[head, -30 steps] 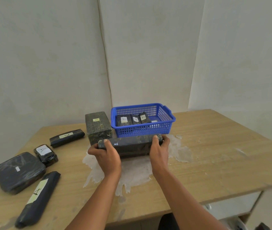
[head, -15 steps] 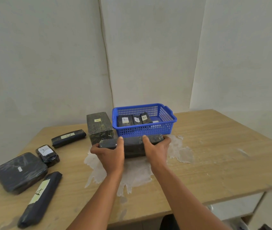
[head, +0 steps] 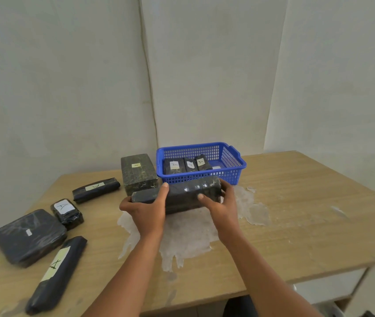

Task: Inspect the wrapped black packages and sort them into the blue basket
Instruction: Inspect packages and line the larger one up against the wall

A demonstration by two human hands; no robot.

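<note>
A long black wrapped package [head: 187,194] is held just above the table, right in front of the blue basket [head: 233,173]. My left hand [head: 146,211] grips its left part, fingers curled over the top. My right hand [head: 222,205] grips its right end. Inside the basket lie three small black packages [head: 186,165] with white labels. A tall dark block package [head: 137,173] with a yellow label stands left of the basket.
Several more black packages lie at the table's left: a slim one [head: 96,189], a small labelled one [head: 66,212], a flat wide one [head: 28,236] and a long one [head: 58,273]. A torn white sheet [head: 188,234] covers the wooden table [head: 308,225] beneath my hands.
Both hands shifted along the package, first toward its middle, and it has turned so more of its top face shows. It stays in front of the basket.
</note>
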